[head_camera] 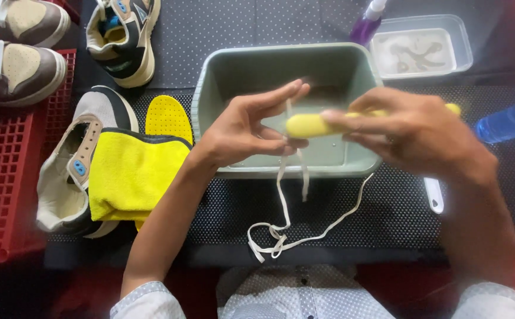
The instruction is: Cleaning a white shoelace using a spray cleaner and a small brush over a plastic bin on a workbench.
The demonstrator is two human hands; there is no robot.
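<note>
White shoelace [290,195]: pinched in the left hand [251,127] at mid-frame over the grey-green basin [210,88]; its loose end trails down onto the dotted mat [399,207].
Right hand [423,133]: closed around a yellow brush [310,125], head pressed to the lace.
Slip risk: a wet lace held only by fingertips could pull free under a hard stroke.
Snag risk: the tangled tail at lower centre might catch or drag off the desk edge.
Splash risk: basin water could reach the yellow cloth [130,174] and the sneaker [71,171] at left.
</note>
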